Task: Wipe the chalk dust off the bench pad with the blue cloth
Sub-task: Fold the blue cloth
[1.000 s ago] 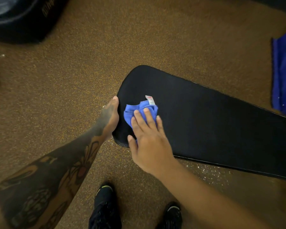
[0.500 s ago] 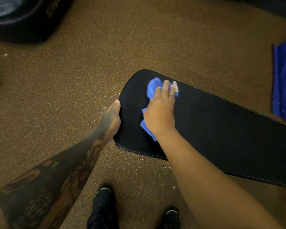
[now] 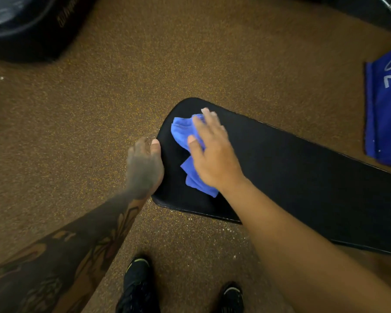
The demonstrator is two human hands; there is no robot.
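Right hand (image 3: 215,163) flat on blue cloth (image 3: 182,129) slid back; left hand (image 3: 143,170) grips bench pad (image 3: 303,177)

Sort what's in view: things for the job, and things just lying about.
Job: blue cloth; bench pad; right hand pressing the cloth; left hand holding the pad's end.
Lying about: blue fabric item at right; dark equipment top left.
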